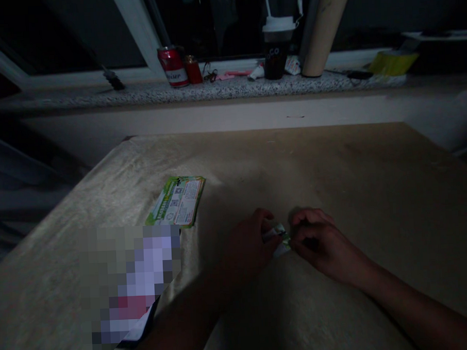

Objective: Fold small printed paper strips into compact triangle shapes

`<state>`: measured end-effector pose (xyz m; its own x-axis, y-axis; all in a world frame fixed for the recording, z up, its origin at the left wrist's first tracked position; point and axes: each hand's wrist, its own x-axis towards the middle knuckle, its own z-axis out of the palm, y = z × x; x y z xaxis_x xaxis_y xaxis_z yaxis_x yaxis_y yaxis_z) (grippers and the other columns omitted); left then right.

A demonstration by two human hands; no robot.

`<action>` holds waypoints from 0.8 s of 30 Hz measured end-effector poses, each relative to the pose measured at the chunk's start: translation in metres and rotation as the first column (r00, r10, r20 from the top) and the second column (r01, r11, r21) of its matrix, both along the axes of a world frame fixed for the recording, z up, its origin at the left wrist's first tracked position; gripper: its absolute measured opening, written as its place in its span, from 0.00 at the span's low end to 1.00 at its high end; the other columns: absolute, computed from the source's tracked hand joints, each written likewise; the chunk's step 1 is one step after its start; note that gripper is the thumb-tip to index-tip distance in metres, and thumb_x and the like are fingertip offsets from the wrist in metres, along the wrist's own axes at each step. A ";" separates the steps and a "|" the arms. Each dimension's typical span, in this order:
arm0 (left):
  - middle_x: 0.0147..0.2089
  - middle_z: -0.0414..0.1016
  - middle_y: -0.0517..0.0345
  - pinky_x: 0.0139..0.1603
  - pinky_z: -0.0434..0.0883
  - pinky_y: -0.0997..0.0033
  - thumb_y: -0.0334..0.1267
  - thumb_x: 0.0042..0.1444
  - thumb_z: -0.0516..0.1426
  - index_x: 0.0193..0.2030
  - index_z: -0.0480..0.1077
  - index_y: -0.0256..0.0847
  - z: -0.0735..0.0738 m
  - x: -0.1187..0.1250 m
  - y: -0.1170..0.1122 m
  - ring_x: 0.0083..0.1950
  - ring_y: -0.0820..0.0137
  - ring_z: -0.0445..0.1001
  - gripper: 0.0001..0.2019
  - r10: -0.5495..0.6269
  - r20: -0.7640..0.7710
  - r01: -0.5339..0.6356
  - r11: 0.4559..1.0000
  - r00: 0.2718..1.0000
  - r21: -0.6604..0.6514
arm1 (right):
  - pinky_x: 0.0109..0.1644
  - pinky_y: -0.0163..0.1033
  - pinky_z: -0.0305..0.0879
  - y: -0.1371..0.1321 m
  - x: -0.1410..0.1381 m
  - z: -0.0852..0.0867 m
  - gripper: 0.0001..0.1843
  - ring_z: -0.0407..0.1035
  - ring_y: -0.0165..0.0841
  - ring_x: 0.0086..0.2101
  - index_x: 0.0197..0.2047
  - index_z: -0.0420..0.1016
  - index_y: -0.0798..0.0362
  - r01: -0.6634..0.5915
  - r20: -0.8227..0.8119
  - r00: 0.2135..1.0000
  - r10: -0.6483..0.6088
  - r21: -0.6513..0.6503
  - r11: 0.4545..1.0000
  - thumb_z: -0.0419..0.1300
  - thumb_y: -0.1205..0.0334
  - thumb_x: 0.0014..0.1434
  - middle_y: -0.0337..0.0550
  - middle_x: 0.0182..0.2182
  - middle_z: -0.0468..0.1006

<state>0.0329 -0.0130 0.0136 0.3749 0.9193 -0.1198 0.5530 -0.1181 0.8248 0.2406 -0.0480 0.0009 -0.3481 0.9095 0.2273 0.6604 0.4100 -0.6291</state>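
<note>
Both my hands meet low on the beige table (333,165). My left hand (250,244) and my right hand (319,238) each pinch an end of a small folded green-and-white paper (278,240), which rests just above the tabletop between them. The fingers of both hands are curled closed on it. A flat green, white and orange printed card (178,200) lies on the table to the left of my left hand, apart from it.
A blurred-out flat item (136,287) lies at the table's near left. On the stone windowsill (98,96) behind stand a red can (172,65), a dark lidded cup with a straw (276,46), a cardboard tube (323,29) and yellow packaging (393,62).
</note>
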 end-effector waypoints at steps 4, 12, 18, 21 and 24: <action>0.45 0.79 0.53 0.51 0.69 0.61 0.36 0.56 0.64 0.51 0.72 0.41 -0.004 -0.004 0.000 0.47 0.60 0.76 0.15 -0.029 -0.129 0.050 0.985 0.991 0.166 | 0.52 0.53 0.63 0.000 -0.001 -0.003 0.10 0.70 0.42 0.46 0.27 0.78 0.50 0.055 0.006 0.998 -0.055 0.007 0.998 0.64 0.66 0.60 0.45 0.42 0.75; 0.45 0.76 0.52 0.53 0.70 0.59 0.34 0.67 0.56 0.43 0.76 0.40 0.009 -0.006 -0.014 0.48 0.61 0.73 0.07 -0.179 -0.459 0.355 0.873 0.871 0.334 | 0.54 0.56 0.61 -0.003 -0.003 -0.003 0.09 0.69 0.44 0.49 0.26 0.78 0.50 0.084 0.016 0.996 -0.084 0.000 0.996 0.64 0.66 0.58 0.46 0.43 0.76; 0.46 0.77 0.45 0.48 0.74 0.58 0.25 0.66 0.52 0.48 0.74 0.33 0.005 0.009 -0.039 0.46 0.58 0.75 0.11 -0.143 -0.624 0.466 0.794 0.768 0.392 | 0.54 0.55 0.60 -0.005 -0.004 0.001 0.08 0.68 0.45 0.50 0.25 0.76 0.50 0.062 0.057 0.996 -0.064 0.027 0.998 0.64 0.67 0.56 0.46 0.44 0.75; 0.45 0.77 0.45 0.43 0.75 0.58 0.26 0.65 0.53 0.51 0.72 0.32 -0.004 0.014 -0.050 0.43 0.58 0.76 0.11 -0.065 -0.632 0.478 0.715 0.772 0.510 | 0.54 0.55 0.60 -0.006 -0.004 0.001 0.08 0.68 0.46 0.51 0.25 0.75 0.50 0.064 0.082 0.994 -0.068 0.050 0.997 0.65 0.67 0.56 0.47 0.46 0.74; 0.43 0.78 0.43 0.42 0.76 0.60 0.26 0.64 0.54 0.48 0.73 0.31 -0.012 0.017 -0.056 0.41 0.59 0.76 0.09 0.056 -0.608 0.447 0.626 0.792 0.639 | 0.55 0.56 0.60 -0.007 -0.001 -0.001 0.09 0.67 0.47 0.53 0.25 0.74 0.50 0.068 0.118 0.990 -0.075 0.060 0.996 0.66 0.66 0.56 0.48 0.48 0.73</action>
<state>0.0495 -0.0685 0.0013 0.6577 0.6897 0.3029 0.7286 -0.6845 -0.0233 0.2398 -0.0546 -0.0001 -0.3105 0.9201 0.2388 0.7584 0.3913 -0.5213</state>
